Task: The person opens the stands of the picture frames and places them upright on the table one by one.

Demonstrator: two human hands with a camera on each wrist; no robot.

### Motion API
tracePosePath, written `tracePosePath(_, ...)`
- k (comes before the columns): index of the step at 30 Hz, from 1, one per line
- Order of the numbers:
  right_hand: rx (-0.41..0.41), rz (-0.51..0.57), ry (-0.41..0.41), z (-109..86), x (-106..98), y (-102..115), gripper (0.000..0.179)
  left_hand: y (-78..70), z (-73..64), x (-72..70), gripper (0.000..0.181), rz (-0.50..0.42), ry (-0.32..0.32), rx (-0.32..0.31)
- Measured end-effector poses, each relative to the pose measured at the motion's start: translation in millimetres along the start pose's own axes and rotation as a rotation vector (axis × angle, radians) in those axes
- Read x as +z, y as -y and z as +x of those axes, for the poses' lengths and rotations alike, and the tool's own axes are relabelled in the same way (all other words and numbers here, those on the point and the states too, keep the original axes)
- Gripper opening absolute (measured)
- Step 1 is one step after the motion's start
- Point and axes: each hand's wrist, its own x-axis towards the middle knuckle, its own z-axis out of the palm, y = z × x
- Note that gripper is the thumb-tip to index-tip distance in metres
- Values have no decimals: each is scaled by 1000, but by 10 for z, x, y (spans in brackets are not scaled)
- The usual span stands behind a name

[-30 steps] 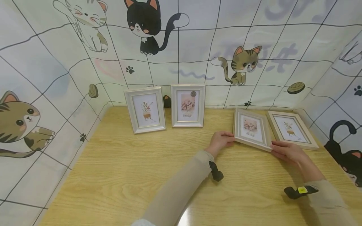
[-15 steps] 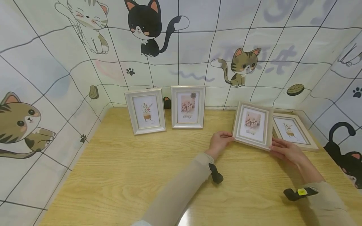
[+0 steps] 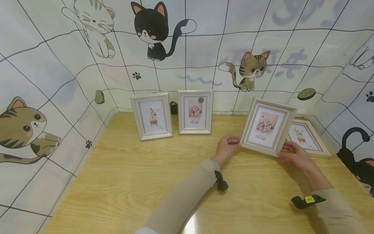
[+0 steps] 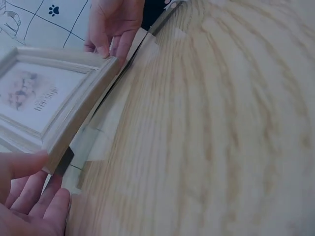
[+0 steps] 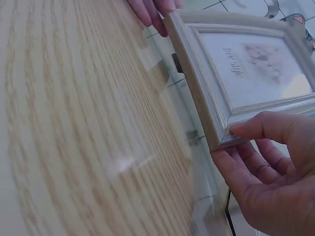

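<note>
Head view: picture frame [image 3: 264,125] pinched at both lower corners

Fingers [image 5: 243,172] of the right hand [image 3: 296,156] curl beneath one bottom corner, thumb on the front face, as the right wrist camera shows. The left hand [image 3: 226,148] pinches the other bottom corner likewise, its thumb on the front edge. Between them the picture frame is tilted back, facing the person, over the right side of the counter [image 3: 175,172]; whether its lower edge touches the wood I cannot tell. It has a pale moulded border and a print of pink blossom above the words "free style".

Just beyond the right hand, a light wood frame [image 3: 308,136] with a potted-plant print lies flat, partly hidden. Well to the left, two pale frames stand side by side, apart: a blossom frame [image 3: 195,112] with a round mark on its print, and a plant frame [image 3: 152,116], slightly turned. Beige sleeves [image 3: 185,191] end at black wrist straps [image 3: 308,201]. Behind everything, a wall covering [image 3: 201,52] bears a black grid and cartoon cats.
</note>
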Motion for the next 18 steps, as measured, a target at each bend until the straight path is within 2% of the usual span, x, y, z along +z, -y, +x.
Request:
tracePosePath(4, -82, -207, -44, 23, 53, 14, 36, 2, 11, -20, 30, 7, 17, 23)
tracePosePath(6, -111, -258, -57, 39, 71, 23, 35, -8, 10, -33, 29, 53, 16, 35)
tracePosePath(11, -138, -232, -48, 82, 94, 41, 38, -26, 26, -70, 26, 159, 0, 57)
tracePosePath(13, -142, -260, -55, 95, 100, 44, 40, -24, 37, -87, 26, 185, 4, 67)
tracePosePath(18, -143, -328, -64, 120, 112, 48, 39, -31, 54, -141, 26, 232, 68, 102)
